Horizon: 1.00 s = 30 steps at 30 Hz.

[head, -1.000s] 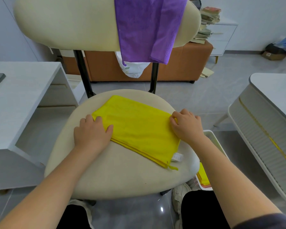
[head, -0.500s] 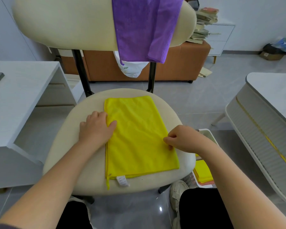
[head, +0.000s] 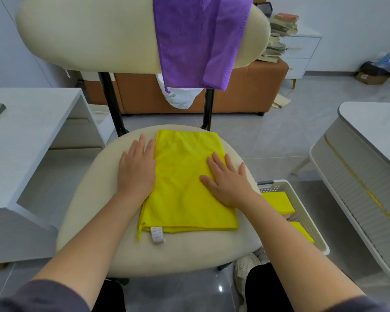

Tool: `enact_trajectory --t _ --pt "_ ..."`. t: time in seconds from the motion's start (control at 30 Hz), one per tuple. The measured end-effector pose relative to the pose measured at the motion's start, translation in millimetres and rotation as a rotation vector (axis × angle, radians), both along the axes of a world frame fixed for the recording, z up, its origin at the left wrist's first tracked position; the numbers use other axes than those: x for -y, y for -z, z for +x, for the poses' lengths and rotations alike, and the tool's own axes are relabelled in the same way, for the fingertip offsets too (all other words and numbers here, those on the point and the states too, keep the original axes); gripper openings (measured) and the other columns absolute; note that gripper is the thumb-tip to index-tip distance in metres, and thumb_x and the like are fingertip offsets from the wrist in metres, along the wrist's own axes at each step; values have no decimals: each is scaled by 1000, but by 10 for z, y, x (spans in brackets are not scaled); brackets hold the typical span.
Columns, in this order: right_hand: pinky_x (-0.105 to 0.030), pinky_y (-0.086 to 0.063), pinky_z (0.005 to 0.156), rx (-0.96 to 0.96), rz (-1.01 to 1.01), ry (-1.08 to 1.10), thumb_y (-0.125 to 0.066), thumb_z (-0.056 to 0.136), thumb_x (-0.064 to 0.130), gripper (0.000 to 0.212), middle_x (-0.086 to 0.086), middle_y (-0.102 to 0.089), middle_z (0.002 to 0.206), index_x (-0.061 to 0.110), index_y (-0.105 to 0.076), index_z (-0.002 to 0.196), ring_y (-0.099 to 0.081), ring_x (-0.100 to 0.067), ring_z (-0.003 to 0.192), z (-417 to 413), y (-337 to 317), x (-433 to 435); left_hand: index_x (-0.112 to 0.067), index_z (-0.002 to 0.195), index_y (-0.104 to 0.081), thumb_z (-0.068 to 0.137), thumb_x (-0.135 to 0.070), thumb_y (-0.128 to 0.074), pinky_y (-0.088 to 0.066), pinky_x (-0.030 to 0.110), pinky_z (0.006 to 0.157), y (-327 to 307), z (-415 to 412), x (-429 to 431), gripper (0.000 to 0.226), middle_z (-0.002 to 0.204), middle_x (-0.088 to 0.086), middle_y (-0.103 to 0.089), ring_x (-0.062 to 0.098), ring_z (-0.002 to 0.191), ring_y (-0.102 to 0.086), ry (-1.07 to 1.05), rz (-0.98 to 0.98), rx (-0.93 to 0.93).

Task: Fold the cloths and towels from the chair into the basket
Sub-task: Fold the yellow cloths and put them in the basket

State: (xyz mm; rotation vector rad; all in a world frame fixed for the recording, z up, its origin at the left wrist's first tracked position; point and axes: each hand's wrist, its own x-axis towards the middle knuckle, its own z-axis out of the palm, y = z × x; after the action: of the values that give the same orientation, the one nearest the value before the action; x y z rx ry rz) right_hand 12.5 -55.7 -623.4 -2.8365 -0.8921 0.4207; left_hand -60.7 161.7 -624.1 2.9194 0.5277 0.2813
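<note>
Lifting the yellow cloth [head: 185, 188] by one edge risks the layers sliding apart, because the fold is only loose. Your left hand [head: 136, 170] and right hand [head: 229, 183] lie flat, grip wide, holding nothing. The cloth is a flat folded rectangle, centre frame, on the chair seat [head: 95, 210].

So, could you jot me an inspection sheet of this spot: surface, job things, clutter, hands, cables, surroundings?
Surface: cream chair seat, carrying one cloth.
Job's things: yellow cloth folded flat on the seat; purple towel draped over the chair back; white basket on the floor at right, with folded yellow cloths inside.
Clutter: stacked books and a white bag behind the chair.
Grippers: left hand flat at the cloth's left edge; right hand flat on the cloth.
Cables: nothing seen.
Surroundings: white desk left, white table right.
</note>
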Motion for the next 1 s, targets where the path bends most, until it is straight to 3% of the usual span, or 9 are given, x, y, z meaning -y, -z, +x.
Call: enact_trajectory --t 0.13,0.27,0.43,0.5,0.57,0.67,0.8,0.9,1.0 --pt "-58 9 113 30 71 16 -22 96 58 66 4 9 159 27 -4 152 13 -24 146 24 -33 -31 -15 148 -26 102 -27 -27 -10 42 116 -30 -39 92 47 158 3 -12 20 146 -8 125 -97 -6" --pt "-58 10 113 63 66 -61 -20 96 57 66 6 9 159 27 -1 152 14 -20 146 -64 -23 -47 -22 152 -4 98 -52 -20 0 42 117 -3 -194 142 63 159 -5 8 11 145 8 314 -122 -262" --pt "-57 9 114 15 33 -41 -17 97 56 64 7 7 159 26 -2 152 11 -18 146 -116 -26 39 -24 151 3 99 -49 -13 2 48 116 -35 -376 96 60 158 -7 14 13 145 11 230 -10 -380" --pt "-56 8 114 -6 98 -9 -17 100 50 59 6 4 160 26 -5 152 9 -18 147 -173 -80 80 -20 151 -4 102 -37 -17 -1 48 116 -84 -454 105 54 159 -3 8 17 146 6 174 33 -354" --pt "-53 8 115 -2 162 -15 -19 102 44 55 6 2 160 26 -7 152 8 -18 147 -245 -144 124 -15 146 -26 98 -24 -28 -17 49 113 -105 -543 143 49 156 6 -17 24 143 -17 194 28 -186" --pt "-49 0 118 31 194 -92 -29 102 36 51 4 -7 160 23 -18 151 -2 -19 147 -363 -246 180 -15 100 -61 83 -28 -36 -48 39 76 -192 -653 219 33 102 4 -60 22 94 -57 440 -87 175" --pt "-40 -37 103 103 318 -182 -52 95 29 38 -3 -50 133 19 -53 131 -46 -22 122 -521 -311 276 -26 75 -49 81 -47 -48 -36 21 56 -190 -802 263 21 72 -14 -48 4 69 -42 679 -136 102" --pt "-32 -42 94 56 348 -212 -59 90 38 37 0 -56 118 21 -59 122 -51 -18 110 -581 -312 349 -27 78 -52 74 -65 -55 -36 19 63 -137 -841 190 38 76 -17 -49 0 73 -41 745 -135 25" --pt "-31 -41 92 45 269 -285 -52 80 64 60 4 -55 121 26 -54 126 -49 -15 110 -591 -252 373 -25 83 -56 71 -65 -56 -37 20 66 -113 -844 167 41 83 -13 -52 4 77 -46 743 -99 7"
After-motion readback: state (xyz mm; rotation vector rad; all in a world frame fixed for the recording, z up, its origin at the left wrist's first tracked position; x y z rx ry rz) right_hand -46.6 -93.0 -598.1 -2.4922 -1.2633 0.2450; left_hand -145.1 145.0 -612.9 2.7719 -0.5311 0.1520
